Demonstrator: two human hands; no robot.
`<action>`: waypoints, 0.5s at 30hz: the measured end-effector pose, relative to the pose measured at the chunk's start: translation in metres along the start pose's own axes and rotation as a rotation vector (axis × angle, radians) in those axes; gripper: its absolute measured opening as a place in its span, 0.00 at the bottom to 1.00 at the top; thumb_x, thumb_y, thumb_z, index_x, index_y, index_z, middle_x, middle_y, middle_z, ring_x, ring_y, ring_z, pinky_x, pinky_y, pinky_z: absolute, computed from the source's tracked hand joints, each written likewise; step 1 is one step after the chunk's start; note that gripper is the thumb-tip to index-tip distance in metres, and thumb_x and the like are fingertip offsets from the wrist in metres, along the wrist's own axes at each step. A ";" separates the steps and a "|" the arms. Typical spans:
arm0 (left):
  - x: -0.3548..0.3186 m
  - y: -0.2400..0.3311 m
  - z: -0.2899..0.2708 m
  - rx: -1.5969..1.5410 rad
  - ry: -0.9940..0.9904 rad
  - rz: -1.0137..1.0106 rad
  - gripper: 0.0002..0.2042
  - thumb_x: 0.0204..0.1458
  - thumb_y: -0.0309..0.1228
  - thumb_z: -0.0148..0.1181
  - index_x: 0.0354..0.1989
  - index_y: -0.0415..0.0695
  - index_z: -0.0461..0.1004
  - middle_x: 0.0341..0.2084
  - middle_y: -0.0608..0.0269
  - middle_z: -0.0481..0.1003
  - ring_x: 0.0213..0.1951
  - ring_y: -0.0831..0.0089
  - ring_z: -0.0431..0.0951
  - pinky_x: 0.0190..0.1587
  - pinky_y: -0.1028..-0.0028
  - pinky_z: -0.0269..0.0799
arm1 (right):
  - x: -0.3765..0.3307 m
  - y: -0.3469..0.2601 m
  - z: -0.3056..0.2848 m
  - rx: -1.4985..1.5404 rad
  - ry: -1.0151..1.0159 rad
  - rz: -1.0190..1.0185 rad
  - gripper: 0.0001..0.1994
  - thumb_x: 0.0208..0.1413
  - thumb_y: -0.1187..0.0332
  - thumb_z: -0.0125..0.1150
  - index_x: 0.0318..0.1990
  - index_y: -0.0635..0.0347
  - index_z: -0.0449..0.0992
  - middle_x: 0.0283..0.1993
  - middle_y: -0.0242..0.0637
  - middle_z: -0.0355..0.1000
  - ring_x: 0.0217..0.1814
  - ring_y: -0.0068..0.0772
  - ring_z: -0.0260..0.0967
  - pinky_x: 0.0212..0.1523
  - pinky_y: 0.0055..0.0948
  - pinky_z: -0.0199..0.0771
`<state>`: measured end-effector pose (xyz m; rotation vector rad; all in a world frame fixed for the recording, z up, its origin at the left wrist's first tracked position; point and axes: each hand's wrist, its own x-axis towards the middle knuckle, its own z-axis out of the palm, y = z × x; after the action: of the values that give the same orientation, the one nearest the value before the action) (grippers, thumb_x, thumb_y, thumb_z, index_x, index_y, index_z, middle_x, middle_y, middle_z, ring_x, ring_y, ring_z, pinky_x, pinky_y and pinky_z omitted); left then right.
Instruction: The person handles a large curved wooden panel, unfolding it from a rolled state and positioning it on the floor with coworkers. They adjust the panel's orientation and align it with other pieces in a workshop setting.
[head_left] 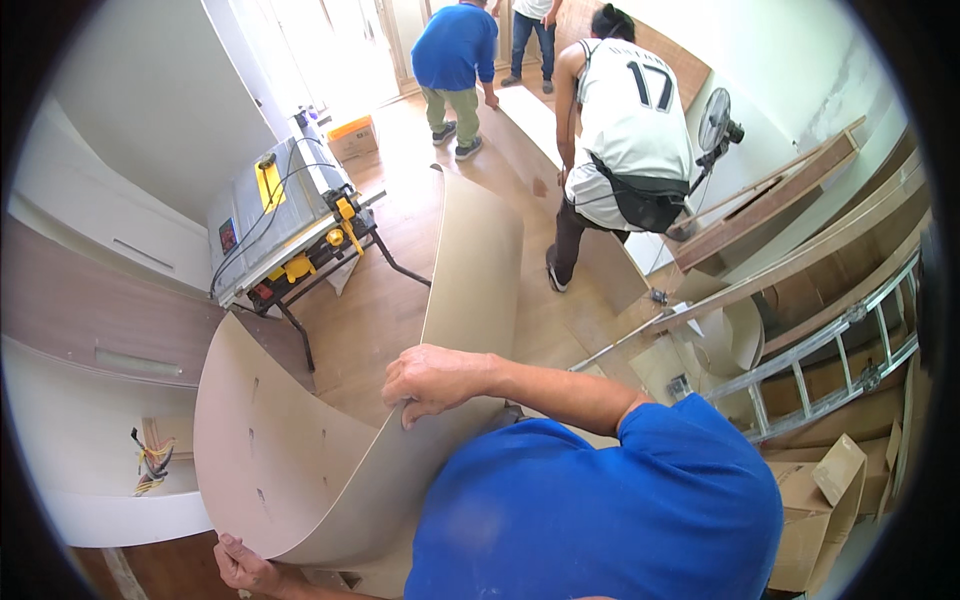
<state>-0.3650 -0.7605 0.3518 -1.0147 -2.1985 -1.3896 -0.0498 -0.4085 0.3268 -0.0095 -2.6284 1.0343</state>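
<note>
A large thin flexible beige sheet (pixel 290 450) is bent into a curve in front of me, with several small dark marks on its inner face. My right hand (pixel 438 382) is closed over its upper edge, near the middle of the view. At the lower left, my left hand (pixel 245 565) grips the sheet's bottom corner, with the fingers wrapped round the edge. Beyond my right hand, a raised part of the beige sheeting (pixel 470 265) extends away over the floor. My torso hides some of the nearer part.
A table saw (pixel 270 215) on folding legs stands left. Ahead, a person in blue (pixel 455 50) and one in a white jersey (pixel 635 120) bend over a long panel (pixel 530 120); another stands behind. At right are a fan (pixel 714 125), ladder (pixel 800 385) and cardboard boxes (pixel 825 510).
</note>
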 end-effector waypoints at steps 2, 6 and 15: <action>-0.002 0.009 0.004 0.006 0.028 0.035 0.19 0.67 0.34 0.52 0.23 0.38 0.66 0.18 0.72 0.62 0.24 0.82 0.59 0.26 0.78 0.55 | 0.000 -0.002 0.000 0.012 -0.020 0.024 0.16 0.44 0.59 0.72 0.35 0.59 0.78 0.33 0.44 0.75 0.43 0.50 0.73 0.43 0.47 0.71; -0.005 0.008 0.006 -0.067 0.065 0.008 0.19 0.67 0.34 0.52 0.22 0.39 0.65 0.18 0.72 0.62 0.25 0.82 0.59 0.27 0.79 0.56 | 0.002 -0.002 -0.002 0.008 -0.033 0.011 0.16 0.44 0.59 0.72 0.35 0.59 0.77 0.33 0.44 0.75 0.44 0.50 0.73 0.43 0.47 0.71; -0.013 0.012 0.001 -0.071 0.039 0.030 0.18 0.67 0.33 0.51 0.23 0.39 0.65 0.18 0.71 0.62 0.25 0.81 0.59 0.28 0.78 0.57 | -0.002 -0.005 -0.002 0.008 -0.043 0.007 0.16 0.45 0.58 0.73 0.35 0.58 0.78 0.33 0.45 0.74 0.44 0.51 0.73 0.44 0.46 0.72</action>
<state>-0.3474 -0.7620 0.3506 -1.0325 -2.1110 -1.4711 -0.0465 -0.4110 0.3314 0.0051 -2.6646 1.0590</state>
